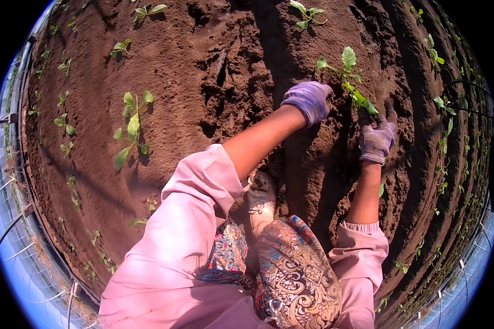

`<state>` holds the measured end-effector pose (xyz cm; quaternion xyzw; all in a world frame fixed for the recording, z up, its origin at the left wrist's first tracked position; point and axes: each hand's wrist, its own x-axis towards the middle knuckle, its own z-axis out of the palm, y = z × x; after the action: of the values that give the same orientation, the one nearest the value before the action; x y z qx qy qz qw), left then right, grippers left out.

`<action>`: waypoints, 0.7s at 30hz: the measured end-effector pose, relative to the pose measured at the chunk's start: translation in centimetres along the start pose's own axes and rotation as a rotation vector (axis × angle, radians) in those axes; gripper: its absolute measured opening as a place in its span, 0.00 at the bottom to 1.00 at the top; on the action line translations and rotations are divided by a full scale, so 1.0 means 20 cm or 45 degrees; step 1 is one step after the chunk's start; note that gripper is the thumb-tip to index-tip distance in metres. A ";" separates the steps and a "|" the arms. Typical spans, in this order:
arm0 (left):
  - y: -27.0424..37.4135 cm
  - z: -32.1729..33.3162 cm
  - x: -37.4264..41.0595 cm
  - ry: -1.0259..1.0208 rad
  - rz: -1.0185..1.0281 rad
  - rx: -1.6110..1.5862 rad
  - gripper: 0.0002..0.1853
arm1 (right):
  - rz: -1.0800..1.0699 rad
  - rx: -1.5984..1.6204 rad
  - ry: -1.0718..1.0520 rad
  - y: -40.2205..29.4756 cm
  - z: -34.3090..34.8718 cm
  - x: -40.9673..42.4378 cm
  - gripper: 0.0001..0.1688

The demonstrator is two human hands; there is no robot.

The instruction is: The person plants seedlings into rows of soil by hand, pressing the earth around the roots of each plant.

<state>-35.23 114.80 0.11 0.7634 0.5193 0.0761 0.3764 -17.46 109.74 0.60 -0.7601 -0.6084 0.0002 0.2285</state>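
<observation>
My left hand [308,102], in a purple knitted glove, is at the soil just left of a leafy green seedling [348,74]; its fingertips are hidden, so I cannot tell if they hold anything. On the seedling's lower right, my right hand [377,133], gloved alike and dusty with soil, has its fingers spread on the brown soil. A bright green leaf [364,102] of the plant hangs down close to those fingers. Whether they touch it is not clear.
Another seedling [133,127] grows on the raised soil bed at left, and one more [306,16] stands above. Clods lie in the furrow [230,82] between. My shoe [261,195] is below the left forearm. Rows of small plants run along the right, and black hoops cross the edges.
</observation>
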 end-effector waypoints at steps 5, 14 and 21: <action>0.08 0.10 0.12 0.013 0.118 0.015 0.17 | -0.133 0.115 0.032 -0.02 -0.01 0.00 0.24; 0.08 0.03 0.08 0.317 -0.251 0.025 0.19 | 0.029 0.057 -0.047 0.04 0.01 0.01 0.23; 0.07 0.02 0.13 0.150 -0.237 -0.023 0.19 | -0.001 0.076 -0.027 0.02 0.00 0.01 0.24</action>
<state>-32.80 116.64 0.06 0.7027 0.6085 0.0904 0.3575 -17.00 109.93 0.63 -0.7525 -0.6109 0.0262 0.2447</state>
